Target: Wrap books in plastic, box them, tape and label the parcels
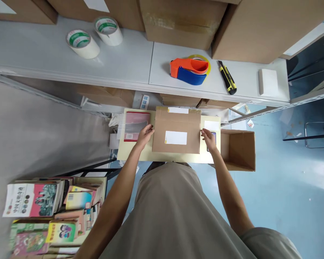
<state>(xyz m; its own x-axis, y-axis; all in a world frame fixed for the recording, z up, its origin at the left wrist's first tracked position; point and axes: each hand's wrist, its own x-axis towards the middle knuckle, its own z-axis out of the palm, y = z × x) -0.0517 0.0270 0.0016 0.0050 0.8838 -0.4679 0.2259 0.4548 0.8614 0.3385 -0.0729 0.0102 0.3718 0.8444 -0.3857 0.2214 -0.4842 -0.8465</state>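
A closed cardboard box (175, 120) with white labels on its top and far edge lies on the pale yellow table (166, 157). At its left side is my left hand (145, 135), fingers extended toward the edge. My right hand (209, 139) is on the opposite side, fingers slightly bent and tips close to the box's right edge. Whether either hand touches the cardboard is hard to tell. Under my left hand's side lies a red-and-grey flat packet (136, 126) with a barcode. A phone (214, 136) lies partly hidden beneath my right hand, near a white paper (212, 125).
On the shelf (129, 61) ahead are tape rolls (88, 48), an orange-and-blue tape dispenser (190, 70), a utility knife (227, 77) and large cartons (180, 25). An open carton (241, 149) stands right of the table. Stacked books (32, 199) lie at lower left.
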